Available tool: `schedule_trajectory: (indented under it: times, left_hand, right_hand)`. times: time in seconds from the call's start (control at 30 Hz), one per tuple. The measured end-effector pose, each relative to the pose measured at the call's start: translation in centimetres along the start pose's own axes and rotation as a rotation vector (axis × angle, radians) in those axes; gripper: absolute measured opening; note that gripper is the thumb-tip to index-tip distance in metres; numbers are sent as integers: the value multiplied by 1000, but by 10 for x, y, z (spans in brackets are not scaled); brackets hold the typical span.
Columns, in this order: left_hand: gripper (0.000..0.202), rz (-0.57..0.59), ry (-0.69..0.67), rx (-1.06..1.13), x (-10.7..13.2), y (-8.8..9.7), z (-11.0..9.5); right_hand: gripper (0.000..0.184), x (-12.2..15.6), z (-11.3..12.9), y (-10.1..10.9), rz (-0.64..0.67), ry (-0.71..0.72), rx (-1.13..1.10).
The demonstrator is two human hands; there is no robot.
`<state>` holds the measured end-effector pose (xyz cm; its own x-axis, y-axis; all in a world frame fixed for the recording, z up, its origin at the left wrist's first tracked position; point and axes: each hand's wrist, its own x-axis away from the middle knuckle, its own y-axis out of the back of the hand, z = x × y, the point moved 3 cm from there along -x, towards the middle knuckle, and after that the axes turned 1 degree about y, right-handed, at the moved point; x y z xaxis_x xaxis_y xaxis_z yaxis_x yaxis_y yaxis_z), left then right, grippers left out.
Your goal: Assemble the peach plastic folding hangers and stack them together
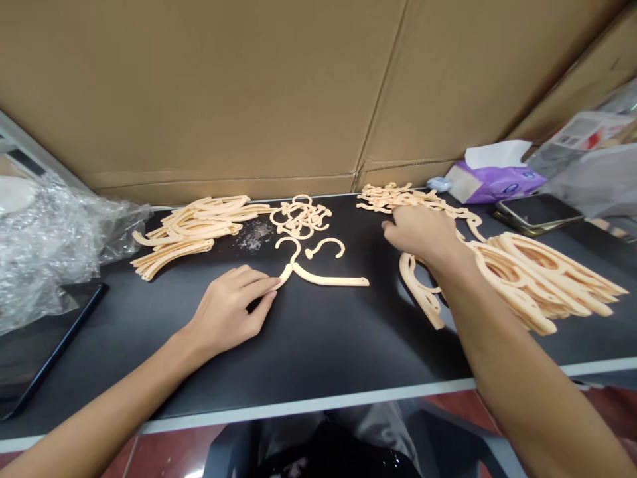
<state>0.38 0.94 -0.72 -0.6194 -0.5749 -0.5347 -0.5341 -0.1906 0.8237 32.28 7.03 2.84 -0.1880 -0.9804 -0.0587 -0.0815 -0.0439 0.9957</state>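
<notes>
My left hand (233, 307) rests on the black table (318, 352), its fingertips pinching the left end of a cream plastic hanger piece (323, 277) with a hook on top. A loose hook (326, 247) lies just behind it. My right hand (418, 231) reaches back to a heap of small cream parts (398, 197) and lies on it with fingers curled; what they hold is hidden. A curved hanger arm (423, 292) lies beside my right wrist. A stack of hanger arms (542, 275) sits to the right.
A pile of straight cream arms (192, 232) and a cluster of hooks (300, 218) lie at the back left. Crumpled clear plastic (44, 252) lies at the left edge. A tissue pack (490, 180), a phone (537, 211) and a cardboard wall (298, 93) stand behind.
</notes>
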Motion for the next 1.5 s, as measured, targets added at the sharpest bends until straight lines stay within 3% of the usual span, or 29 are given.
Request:
schedule_trajectory:
  times: [0.2,0.4,0.5,0.73,1.0,1.2,1.33,1.5]
  left_hand:
    - [18,0,2,-13,0,2,0]
    - [16,-13,-7,33,-2,4,1]
    - [15,-43,-18,51,-6,6,0]
    - [22,-80,-81,9,-14,6,-14]
    - [26,102,-124,-125,-52,-30,-53]
    - [20,156,-55,-34,-67,-55,-55]
    - [17,132,-40,0,-61,-53,-53]
    - [17,117,-9,25,-59,-51,-53]
  right_hand:
    - [38,0,11,-6,64,32,48]
    - [46,3,32,-6,-92,321,-154]
    - [47,5,37,-8,-116,414,-147]
    - [40,10,44,-11,-71,419,-97]
    - [37,12,47,-10,-119,460,-145]
    - [40,12,45,-4,-149,489,-237]
    - [38,9,43,3,-176,487,-432]
    - [25,1,38,5,-266,439,-1017]
